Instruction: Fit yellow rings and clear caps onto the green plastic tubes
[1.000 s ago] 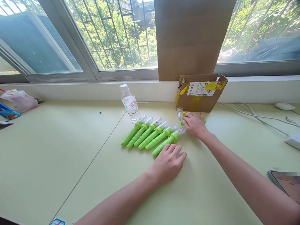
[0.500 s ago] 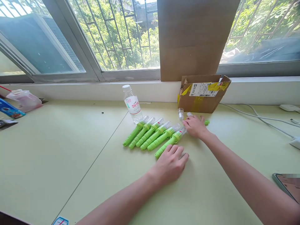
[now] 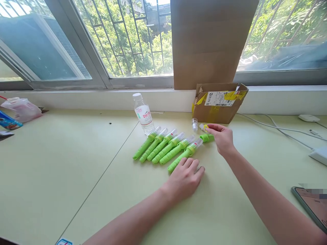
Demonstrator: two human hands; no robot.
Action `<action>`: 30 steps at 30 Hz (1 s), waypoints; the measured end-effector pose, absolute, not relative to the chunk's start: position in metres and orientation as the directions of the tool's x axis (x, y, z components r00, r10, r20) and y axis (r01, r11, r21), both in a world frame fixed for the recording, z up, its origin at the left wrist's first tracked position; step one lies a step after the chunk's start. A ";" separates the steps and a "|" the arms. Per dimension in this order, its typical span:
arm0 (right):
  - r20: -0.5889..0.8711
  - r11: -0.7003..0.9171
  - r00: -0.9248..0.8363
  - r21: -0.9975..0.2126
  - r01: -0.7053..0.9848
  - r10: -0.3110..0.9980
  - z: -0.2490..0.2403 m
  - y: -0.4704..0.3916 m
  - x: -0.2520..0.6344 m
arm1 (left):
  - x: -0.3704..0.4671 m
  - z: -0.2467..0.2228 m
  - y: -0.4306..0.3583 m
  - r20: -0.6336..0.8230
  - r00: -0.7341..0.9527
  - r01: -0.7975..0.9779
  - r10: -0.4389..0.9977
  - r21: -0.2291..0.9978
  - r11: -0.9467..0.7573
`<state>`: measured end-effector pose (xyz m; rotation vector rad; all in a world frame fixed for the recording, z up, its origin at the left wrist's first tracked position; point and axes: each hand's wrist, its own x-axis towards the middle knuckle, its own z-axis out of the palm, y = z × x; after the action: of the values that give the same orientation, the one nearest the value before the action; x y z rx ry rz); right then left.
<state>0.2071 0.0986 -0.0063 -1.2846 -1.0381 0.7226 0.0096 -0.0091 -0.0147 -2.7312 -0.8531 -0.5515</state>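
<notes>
On the pale-green tabletop, the left hand rested, fingers curled, grip unclear, by six green plastic tubes; the outstretched right hand pinched a white-and-yellow piece near a brown cardboard box, label unreadable.

Left hand and right hand both bare. Forearms bare as far as the view shows, slim, tapering to the wrists.
</notes>
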 end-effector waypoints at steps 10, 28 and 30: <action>0.017 0.011 0.103 -0.998 0.057 0.995 0.006 0.030 0.189 | 0.015 -0.016 -0.014 0.665 0.475 0.711 0.576 0.096 -0.696; 0.447 0.286 0.079 -0.689 0.666 0.891 -0.009 0.024 0.198 | 0.015 -0.017 -0.011 0.719 0.501 0.639 0.482 0.068 -0.766; 0.512 0.280 0.040 -0.531 0.800 0.858 -0.013 0.034 0.205 | 0.015 -0.018 -0.011 0.720 0.513 0.630 0.467 0.054 -0.775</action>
<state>0.2046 0.0335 -0.0129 -1.5144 -1.7488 0.0913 0.0153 -0.0108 -0.0180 -2.5398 -0.9348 -1.1119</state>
